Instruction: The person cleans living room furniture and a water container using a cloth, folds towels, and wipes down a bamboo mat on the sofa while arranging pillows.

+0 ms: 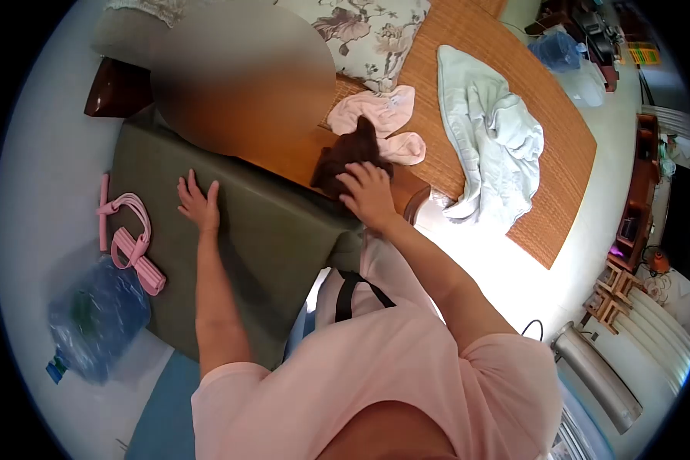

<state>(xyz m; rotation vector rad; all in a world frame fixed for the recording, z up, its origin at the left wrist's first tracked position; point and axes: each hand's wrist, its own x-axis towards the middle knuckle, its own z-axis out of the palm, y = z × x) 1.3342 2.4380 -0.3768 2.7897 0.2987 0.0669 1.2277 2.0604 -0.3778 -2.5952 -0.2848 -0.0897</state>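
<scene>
My left hand [198, 204] rests with its fingers spread on the dark green surface [276, 230], holding nothing. My right hand [369, 195] lies on a dark brown bundle [351, 157] at the edge of the wooden seat, its fingers bent over the bundle's near side. How firmly the fingers hold it cannot be made out. Just behind the bundle lie pink cloth pieces [376, 111]. A pale green-white garment [491, 134] is crumpled on the woven mat [429, 130] further right.
A floral cushion [368, 34] is at the top. Pink handles [134, 245] and a large blue plastic bottle [100, 318] are at the left. At the right are a metal cylinder [596, 376] and a wooden rack [612, 295]. A blurred patch hides the upper left.
</scene>
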